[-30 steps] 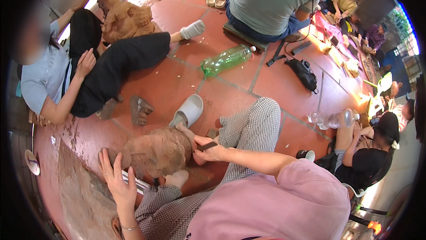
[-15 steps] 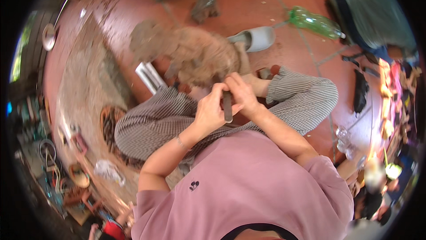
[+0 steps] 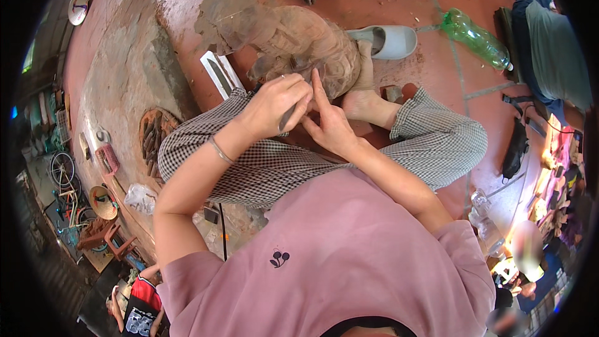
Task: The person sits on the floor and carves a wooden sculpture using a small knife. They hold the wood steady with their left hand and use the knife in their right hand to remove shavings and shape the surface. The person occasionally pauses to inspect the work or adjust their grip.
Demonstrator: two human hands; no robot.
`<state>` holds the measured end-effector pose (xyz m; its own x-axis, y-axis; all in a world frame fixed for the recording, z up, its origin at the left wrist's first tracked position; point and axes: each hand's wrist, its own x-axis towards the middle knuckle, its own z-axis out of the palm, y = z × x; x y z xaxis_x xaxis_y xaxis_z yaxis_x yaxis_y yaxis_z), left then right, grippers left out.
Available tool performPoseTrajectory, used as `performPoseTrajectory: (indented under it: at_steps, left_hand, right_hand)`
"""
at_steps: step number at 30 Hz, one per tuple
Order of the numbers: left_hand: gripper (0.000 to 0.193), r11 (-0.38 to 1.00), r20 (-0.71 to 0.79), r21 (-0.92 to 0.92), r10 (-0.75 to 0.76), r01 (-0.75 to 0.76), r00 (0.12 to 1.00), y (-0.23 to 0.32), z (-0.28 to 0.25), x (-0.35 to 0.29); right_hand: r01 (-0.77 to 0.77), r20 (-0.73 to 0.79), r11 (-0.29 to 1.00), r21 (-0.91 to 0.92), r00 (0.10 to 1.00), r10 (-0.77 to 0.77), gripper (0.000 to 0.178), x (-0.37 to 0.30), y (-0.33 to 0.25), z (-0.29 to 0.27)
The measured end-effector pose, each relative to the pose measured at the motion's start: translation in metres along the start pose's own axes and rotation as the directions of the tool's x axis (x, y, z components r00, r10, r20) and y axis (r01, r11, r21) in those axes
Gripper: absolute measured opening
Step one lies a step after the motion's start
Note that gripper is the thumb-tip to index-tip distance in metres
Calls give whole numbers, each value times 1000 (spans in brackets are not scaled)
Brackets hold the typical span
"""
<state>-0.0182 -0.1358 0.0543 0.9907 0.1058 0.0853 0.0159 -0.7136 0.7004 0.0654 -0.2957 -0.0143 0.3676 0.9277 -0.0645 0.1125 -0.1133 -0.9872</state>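
A brown carved figure (image 3: pixel 306 41), rough and rounded, lies in front of my crossed legs. My left hand (image 3: pixel 277 103) is closed around a thin, dark, flat tool (image 3: pixel 287 117), and its fingers are at the near side of the figure. Part of the tool is hidden by the hand, so its working end cannot be made out. Beside it, my right hand (image 3: pixel 334 126) has its index finger stretched out to the figure's surface, with the thumb spread toward my left hand. A bare foot (image 3: pixel 368 103) rests against the figure's right side.
A grey slipper (image 3: pixel 396 43) and a green plastic bottle (image 3: pixel 474 39) lie on the tiles beyond. At left is a large wooden slab (image 3: pixel 118 81), with a round basket of dark sticks (image 3: pixel 153 140). A white rectangular piece (image 3: pixel 218 74) lies near my left knee.
My hands were together around the flat tool; now the left alone grips it, tilted, and the right index finger extends onto the figure. My view has shifted somewhat.
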Motion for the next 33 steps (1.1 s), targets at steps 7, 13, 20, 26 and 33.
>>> performPoseTrajectory:
  at_steps: [7, 13, 20, 26, 33]
  left_hand:
    - [10, 985, 93, 78, 149, -157, 984, -22, -16, 10]
    - [15, 925, 216, 275, 207, -263, 954, -20, -25, 8]
    - [16, 957, 238, 229, 122, -178, 963, -16, -30, 17]
    - [9, 976, 159, 146, 140, -164, 977, -19, -16, 17]
    - [12, 990, 74, 93, 102, -109, 992, -18, -29, 11]
  right_hand:
    - [77, -95, 994, -74, 992, -84, 100, 12, 11, 17]
    - [110, -60, 991, -70, 992, -114, 99, 11, 7, 22]
    - [40, -36, 996, -80, 998, -43, 101, 15, 0, 17]
    - [52, -97, 998, -31, 994, -55, 101, 10, 5, 18]
    - [88, -18, 995, -53, 996, -89, 100, 20, -3, 16]
